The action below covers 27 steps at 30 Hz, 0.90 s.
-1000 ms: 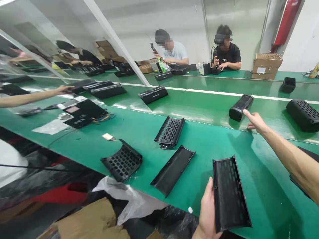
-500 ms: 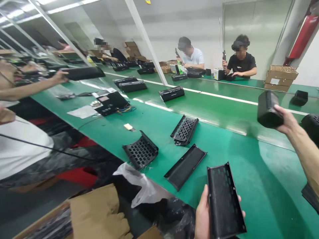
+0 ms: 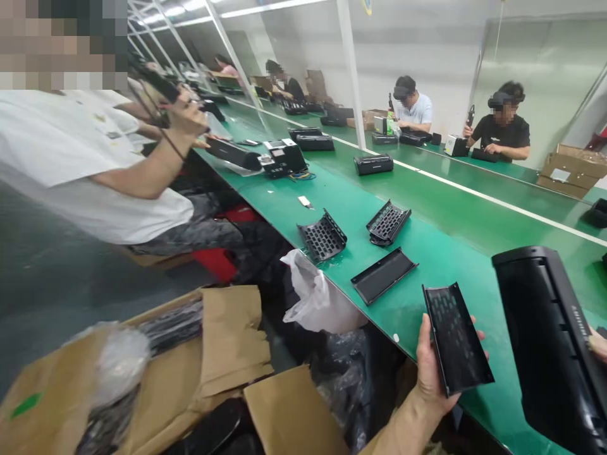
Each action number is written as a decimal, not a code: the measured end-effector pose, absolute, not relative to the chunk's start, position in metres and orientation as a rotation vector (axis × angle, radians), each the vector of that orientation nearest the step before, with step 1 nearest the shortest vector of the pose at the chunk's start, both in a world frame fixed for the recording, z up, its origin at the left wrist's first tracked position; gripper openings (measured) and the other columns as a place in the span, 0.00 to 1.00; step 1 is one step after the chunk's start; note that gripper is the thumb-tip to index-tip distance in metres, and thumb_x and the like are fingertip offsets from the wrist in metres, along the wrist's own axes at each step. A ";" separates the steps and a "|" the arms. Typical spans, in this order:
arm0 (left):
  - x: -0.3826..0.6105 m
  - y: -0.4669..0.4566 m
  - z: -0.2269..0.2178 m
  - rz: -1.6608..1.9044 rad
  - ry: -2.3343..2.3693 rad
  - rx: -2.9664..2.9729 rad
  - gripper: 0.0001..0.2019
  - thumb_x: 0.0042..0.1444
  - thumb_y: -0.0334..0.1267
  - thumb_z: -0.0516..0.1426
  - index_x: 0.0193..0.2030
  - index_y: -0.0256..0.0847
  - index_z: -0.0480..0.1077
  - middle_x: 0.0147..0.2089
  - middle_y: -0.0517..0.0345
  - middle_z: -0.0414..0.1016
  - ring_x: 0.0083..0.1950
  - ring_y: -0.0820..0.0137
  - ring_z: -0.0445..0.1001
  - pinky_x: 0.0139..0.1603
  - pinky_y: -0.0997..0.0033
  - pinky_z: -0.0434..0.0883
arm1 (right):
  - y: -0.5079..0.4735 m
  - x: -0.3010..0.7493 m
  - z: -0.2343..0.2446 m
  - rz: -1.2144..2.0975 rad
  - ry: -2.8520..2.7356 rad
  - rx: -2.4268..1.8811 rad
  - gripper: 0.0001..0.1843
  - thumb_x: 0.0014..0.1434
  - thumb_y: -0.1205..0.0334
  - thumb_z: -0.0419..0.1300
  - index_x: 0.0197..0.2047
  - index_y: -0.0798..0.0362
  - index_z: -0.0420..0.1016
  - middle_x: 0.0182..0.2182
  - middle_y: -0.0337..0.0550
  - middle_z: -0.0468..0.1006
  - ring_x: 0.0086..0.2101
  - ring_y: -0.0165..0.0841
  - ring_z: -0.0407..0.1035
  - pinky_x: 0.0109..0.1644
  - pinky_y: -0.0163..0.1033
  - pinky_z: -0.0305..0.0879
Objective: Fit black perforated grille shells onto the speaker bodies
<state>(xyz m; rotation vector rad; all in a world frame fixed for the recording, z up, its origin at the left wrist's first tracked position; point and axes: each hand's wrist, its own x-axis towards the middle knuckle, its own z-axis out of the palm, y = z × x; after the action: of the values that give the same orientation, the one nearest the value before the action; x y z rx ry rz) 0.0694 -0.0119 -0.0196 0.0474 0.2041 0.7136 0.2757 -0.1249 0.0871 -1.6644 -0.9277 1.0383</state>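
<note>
My left hand is wrapped round a black perforated plastic cover, its hollow inner side facing up. At the right edge my right hand shows only in part, gripping a long black speaker-like housing with lettering along its side. The housing is tilted and held above the green table, apart from the cover. Beyond my left hand lie a flat black panel, a curved perforated grille and another perforated grille piece.
Below the table edge stand open cardboard boxes and a white plastic bag. A co-worker sits at the left with a tool. Across the green conveyor other people work. A black box with wires stands further along.
My view has swung left and down. My right hand has brought the housing nearer, so its long side shows. My left hand still holds the cover. The co-worker's raised hand now has a tool.
</note>
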 end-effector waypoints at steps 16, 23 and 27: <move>0.133 -0.024 -0.012 0.845 -0.012 0.185 0.53 0.52 0.77 0.60 0.68 0.29 0.74 0.62 0.36 0.81 0.75 0.39 0.65 0.77 0.45 0.58 | -0.052 0.238 0.122 0.555 -1.673 -2.172 0.50 0.65 0.25 0.52 0.82 0.34 0.47 0.58 0.47 0.74 0.45 0.47 0.81 0.48 0.50 0.78; 0.134 -0.019 -0.014 0.820 -0.005 0.199 0.54 0.47 0.80 0.60 0.64 0.31 0.78 0.63 0.36 0.80 0.76 0.37 0.63 0.77 0.42 0.60 | -0.047 0.233 0.110 0.487 -1.735 -2.179 0.50 0.66 0.25 0.50 0.83 0.38 0.46 0.59 0.52 0.72 0.45 0.50 0.81 0.52 0.55 0.77; 0.134 -0.017 -0.020 0.825 0.088 0.191 0.54 0.49 0.79 0.60 0.65 0.30 0.76 0.64 0.34 0.79 0.75 0.37 0.64 0.76 0.40 0.60 | -0.046 0.231 0.102 0.497 -1.728 -2.205 0.52 0.65 0.26 0.49 0.83 0.43 0.45 0.58 0.55 0.72 0.41 0.49 0.81 0.48 0.54 0.77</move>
<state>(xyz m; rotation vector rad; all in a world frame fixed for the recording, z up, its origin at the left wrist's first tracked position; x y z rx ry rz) 0.1337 -0.0174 -0.0205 0.1915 0.0885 0.8254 0.2308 -0.0463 0.1017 -2.2053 -1.7283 0.4967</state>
